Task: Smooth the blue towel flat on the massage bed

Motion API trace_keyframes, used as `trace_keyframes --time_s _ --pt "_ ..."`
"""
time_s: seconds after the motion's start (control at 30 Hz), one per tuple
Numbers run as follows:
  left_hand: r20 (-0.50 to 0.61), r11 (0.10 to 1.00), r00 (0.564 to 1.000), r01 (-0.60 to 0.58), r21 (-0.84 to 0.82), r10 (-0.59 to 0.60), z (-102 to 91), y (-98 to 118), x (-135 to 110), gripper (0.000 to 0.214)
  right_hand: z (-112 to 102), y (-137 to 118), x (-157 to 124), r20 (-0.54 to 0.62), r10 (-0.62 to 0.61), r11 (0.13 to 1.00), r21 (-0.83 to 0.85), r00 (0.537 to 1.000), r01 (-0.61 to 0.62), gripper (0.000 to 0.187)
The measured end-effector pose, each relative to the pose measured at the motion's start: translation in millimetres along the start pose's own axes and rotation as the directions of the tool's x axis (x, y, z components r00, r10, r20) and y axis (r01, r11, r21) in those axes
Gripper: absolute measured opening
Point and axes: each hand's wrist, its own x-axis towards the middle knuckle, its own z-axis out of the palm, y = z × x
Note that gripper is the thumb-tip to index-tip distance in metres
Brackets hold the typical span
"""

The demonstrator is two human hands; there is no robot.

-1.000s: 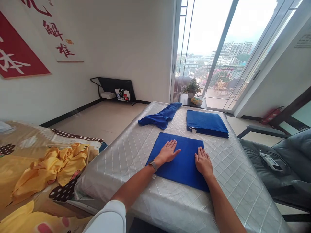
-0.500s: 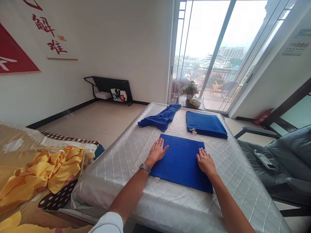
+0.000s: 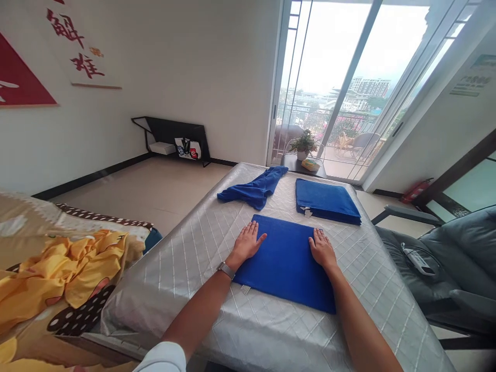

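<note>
A folded blue towel (image 3: 287, 261) lies flat on the silver quilted bed (image 3: 194, 258) in front of me. My left hand (image 3: 246, 241) rests flat on the towel's left edge, fingers stretched out, a watch on the wrist. My right hand (image 3: 321, 248) lies flat near the towel's far right corner, fingers together and extended. Neither hand holds anything. Farther back sits a stack of folded blue towels (image 3: 325, 201), and to its left a crumpled blue towel (image 3: 253, 188).
A bed with a yellow cartoon cover (image 3: 58, 268) stands at the left. A grey chair (image 3: 445, 258) with a remote (image 3: 416, 258) is at the right. Glass balcony doors (image 3: 329, 88), a potted plant (image 3: 304, 144) and a black low shelf (image 3: 174, 139) are behind.
My left hand slid from the towel's middle out to its left edge. My right hand shifted slightly toward the far right corner. The view drifted a little.
</note>
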Motion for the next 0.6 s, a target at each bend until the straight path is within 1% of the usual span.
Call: trace_keyframes --time_s 0.1,0.17,0.23,0.27,0.3,0.33,0.37,0.4,0.47,0.5,0.53,0.6 --pt "-0.068 1.000 0.998 -0.009 0.009 0.010 -1.3 0 -1 0.080 -1 -1 -1 -0.010 -0.002 1.000 0.005 1.000 0.002 0.065" --pt "-0.114 0.999 0.993 -0.031 0.008 0.032 -4.3 3 -2 0.080 -2 -3 -2 -0.012 0.002 1.000 0.011 1.000 -0.002 0.065" --pt "-0.131 0.996 0.988 -0.089 -0.004 0.088 -8.1 13 -4 0.079 -2 -3 -1 -0.011 0.008 1.000 0.020 1.000 -0.007 0.065" --pt "-0.128 0.991 0.983 -0.137 -0.014 0.134 -9.7 20 -5 0.077 -2 -4 -1 -0.010 0.010 1.000 0.024 1.000 -0.010 0.065" --pt "-0.118 0.979 0.973 -0.202 -0.026 0.197 -11.0 29 -5 0.075 -2 -4 -1 -0.011 0.011 1.000 0.027 1.000 -0.011 0.065" --pt "-0.101 0.957 0.954 -0.287 -0.040 0.282 -11.8 40 -6 0.073 -2 -4 -1 -0.011 0.011 1.000 0.029 1.000 -0.011 0.065" --pt "-0.081 0.922 0.922 -0.382 -0.056 0.377 -12.2 53 -6 0.072 -2 -4 -1 -0.012 0.011 0.999 0.030 1.000 -0.010 0.065" --pt "-0.064 0.878 0.880 -0.474 -0.073 0.470 -12.1 66 -5 0.070 -2 -4 -1 -0.015 0.009 1.000 0.030 1.000 -0.008 0.064" --pt "-0.054 0.786 0.793 -0.608 -0.107 0.606 -11.1 97 1 0.068 -3 -3 -2 -0.019 0.002 1.000 0.022 1.000 -0.002 0.064" --pt "-0.063 0.758 0.767 -0.641 -0.118 0.639 -10.1 114 6 0.067 -3 -3 -2 -0.016 -0.007 1.000 0.011 1.000 0.007 0.063" --pt "-0.074 0.745 0.756 -0.654 -0.127 0.651 -8.8 130 13 0.067 -3 -2 -3 -0.008 -0.020 1.000 -0.003 1.000 0.020 0.062" --pt "-0.074 0.747 0.759 -0.650 -0.139 0.647 -4.6 160 31 0.064 -2 0 -4 0.008 -0.043 0.999 -0.033 0.999 0.043 0.061"
